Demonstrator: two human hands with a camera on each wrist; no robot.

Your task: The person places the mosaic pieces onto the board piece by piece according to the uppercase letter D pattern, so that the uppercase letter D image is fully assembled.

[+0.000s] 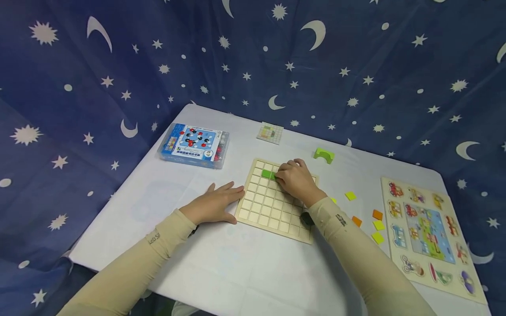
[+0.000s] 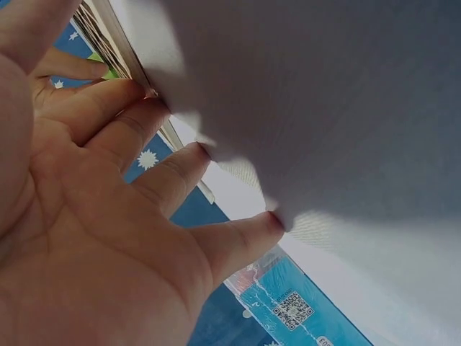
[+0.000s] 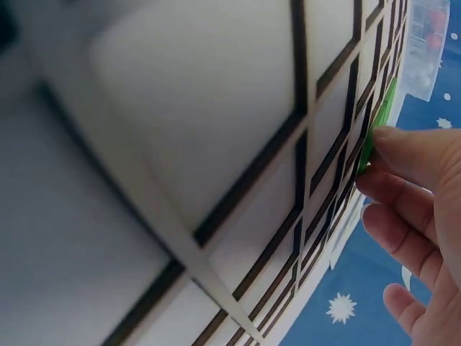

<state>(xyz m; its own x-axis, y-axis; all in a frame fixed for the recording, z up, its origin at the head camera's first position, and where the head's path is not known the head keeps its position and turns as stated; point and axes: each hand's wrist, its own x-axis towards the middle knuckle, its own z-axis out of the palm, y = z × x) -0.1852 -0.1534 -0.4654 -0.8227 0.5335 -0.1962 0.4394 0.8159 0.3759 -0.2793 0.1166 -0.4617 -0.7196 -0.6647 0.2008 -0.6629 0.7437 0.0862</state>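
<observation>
A wooden grid board with pale square cells lies on the white table. Near its far side, two green square tiles sit side by side in the grid. My right hand reaches over the board and pinches the right-hand green tile between thumb and index finger; the other fingers are bent loosely in the right wrist view. Spread flat, my left hand rests on the table, its fingertips against the board's left edge. Part of the board is hidden under the right hand and forearm.
A boxed molecule set lies at the left. Behind the board are a small pattern card and a green arch block. Loose yellow tiles and orange tiles lie to the right, beside a vehicle puzzle board.
</observation>
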